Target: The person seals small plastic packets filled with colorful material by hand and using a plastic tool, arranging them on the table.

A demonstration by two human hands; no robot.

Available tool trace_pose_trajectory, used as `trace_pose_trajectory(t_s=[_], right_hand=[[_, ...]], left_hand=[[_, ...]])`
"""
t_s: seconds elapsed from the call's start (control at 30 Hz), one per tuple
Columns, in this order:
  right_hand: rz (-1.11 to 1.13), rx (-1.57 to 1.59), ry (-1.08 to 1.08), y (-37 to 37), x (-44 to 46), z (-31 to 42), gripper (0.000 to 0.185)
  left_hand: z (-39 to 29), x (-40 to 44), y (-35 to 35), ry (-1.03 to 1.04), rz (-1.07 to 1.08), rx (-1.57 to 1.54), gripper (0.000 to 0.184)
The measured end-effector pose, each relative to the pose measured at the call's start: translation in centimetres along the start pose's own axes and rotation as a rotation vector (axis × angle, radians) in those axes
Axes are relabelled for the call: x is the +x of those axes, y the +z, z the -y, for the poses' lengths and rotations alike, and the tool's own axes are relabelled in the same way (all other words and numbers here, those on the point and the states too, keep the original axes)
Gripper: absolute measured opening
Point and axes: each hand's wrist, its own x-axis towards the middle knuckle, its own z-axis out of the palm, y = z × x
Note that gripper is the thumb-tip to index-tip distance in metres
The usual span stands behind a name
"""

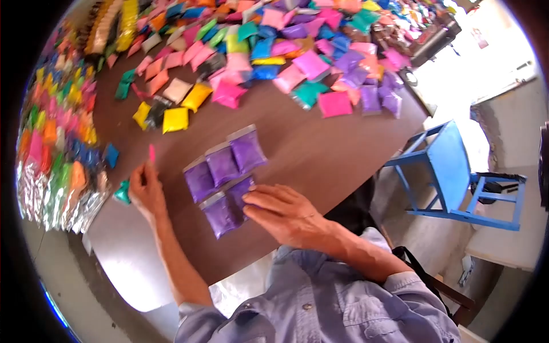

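Note:
Several purple packets lie in two rows on the brown table [326,154]. Three form the upper row, among them an upper right one [247,150] and an upper left one [199,181]. Below them are a lower left packet [219,216] and a lower right packet [238,194]. My right hand [289,214] has its fingers stretched out, with the tips at the right edge of the lower right packet. To the left of the group, my left hand [147,186] is closed in a pinch, a thin pink strip [152,152] standing out at its fingertips.
Mixed coloured packets [309,64] are heaped across the table's far side. Bundles of coloured packets [57,154] line the left edge. A small teal packet [122,192] lies beside my left hand. On the right, a blue stool [446,166] is beyond the table edge.

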Motion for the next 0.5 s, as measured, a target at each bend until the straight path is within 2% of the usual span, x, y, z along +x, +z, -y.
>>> trace_pose_trajectory(t_s=[0.1, 0.17, 0.43, 0.5], right_hand=[[-0.118, -0.003, 0.023, -0.5, -0.2, -0.2, 0.029], [-0.159, -0.048, 0.130, -2.0, -0.5, -0.5, 0.026], [-0.457, -0.373, 0.333, -10.3, -2.1, -7.1, 0.019], [-0.470, -0.380, 0.345, -11.9, -2.2, -7.6, 0.018]], left_hand=[[-0.3, -0.1, 0.0, -0.040, 0.022, -0.081, 0.022], [-0.8, -0.3, 0.0, -0.027, 0.030, -0.094, 0.022], [0.5, 0.0, 0.3, -0.026, 0.022, -0.110, 0.025], [-0.5, -0.4, 0.0, -0.026, -0.003, -0.072, 0.025]])
